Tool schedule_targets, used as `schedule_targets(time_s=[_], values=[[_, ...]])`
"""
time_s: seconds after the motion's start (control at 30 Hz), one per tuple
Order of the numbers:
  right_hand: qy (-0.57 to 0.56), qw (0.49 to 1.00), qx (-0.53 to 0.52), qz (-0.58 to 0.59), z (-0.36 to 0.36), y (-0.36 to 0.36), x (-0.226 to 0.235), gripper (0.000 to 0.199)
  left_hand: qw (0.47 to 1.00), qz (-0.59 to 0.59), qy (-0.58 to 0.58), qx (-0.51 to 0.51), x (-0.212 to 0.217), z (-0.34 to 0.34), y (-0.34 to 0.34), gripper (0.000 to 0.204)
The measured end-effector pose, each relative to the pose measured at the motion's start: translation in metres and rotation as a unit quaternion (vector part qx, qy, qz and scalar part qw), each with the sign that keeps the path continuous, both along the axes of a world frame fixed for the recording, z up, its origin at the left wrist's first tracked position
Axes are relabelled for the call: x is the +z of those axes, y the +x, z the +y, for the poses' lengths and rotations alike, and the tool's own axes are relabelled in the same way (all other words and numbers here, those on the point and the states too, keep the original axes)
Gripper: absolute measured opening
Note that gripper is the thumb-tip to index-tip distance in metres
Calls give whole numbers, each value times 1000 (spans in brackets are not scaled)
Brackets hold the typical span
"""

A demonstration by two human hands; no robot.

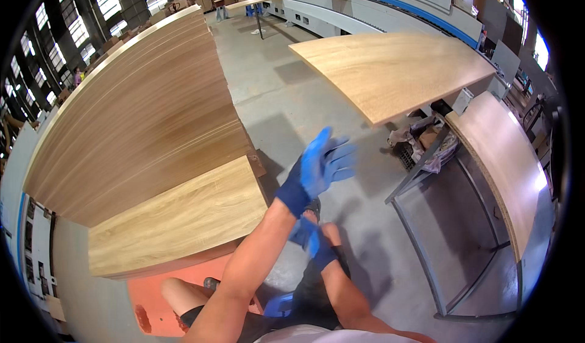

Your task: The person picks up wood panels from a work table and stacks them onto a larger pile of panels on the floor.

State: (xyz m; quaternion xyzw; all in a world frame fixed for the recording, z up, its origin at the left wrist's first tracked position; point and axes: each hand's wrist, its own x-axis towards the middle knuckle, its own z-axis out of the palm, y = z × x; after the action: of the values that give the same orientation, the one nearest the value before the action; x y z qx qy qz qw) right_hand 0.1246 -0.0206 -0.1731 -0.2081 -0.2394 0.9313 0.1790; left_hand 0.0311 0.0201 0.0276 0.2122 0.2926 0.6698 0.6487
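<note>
Both my hands wear blue gloves. My left hand (320, 166) is raised over the concrete floor with its fingers spread and nothing in it. My right hand (312, 239) sits just below, against the underside of my left forearm near the glove cuff. The forearm partly hides it, so its grip is unclear. The nearest panel is a light oak board (183, 221), which lies to the left of my hands on top of a stack. Beneath my arms I see my knees and a shoe.
A tall stack of darker wood panels (140, 111) fills the left. An orange pallet base (155, 300) shows under it. Another oak panel (396, 69) lies far right on a machine table. A narrow board (506, 166) rests on a grey metal frame (420, 239), with a crate of scraps (420, 145) beside it.
</note>
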Motion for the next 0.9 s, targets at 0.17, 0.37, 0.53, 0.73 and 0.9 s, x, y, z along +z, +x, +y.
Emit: schedule_targets(time_s=[0.17,0.37,0.53,0.73,0.9], values=[[49,979,-170,104,75,43,79,30,998,4,66,5,53,27,54,54],[176,917,-296,200,168,109,189,51,997,-2,48,66,53,36,66,42],[270,893,-331,140,276,185,231,61,994,8,50,97,75,-21,57,43],[348,827,-441,23,323,232,247,54,972,23,41,229,53,-166,-31,32],[303,848,-434,23,315,242,222,52,879,-16,48,474,-28,-316,-82,34]])
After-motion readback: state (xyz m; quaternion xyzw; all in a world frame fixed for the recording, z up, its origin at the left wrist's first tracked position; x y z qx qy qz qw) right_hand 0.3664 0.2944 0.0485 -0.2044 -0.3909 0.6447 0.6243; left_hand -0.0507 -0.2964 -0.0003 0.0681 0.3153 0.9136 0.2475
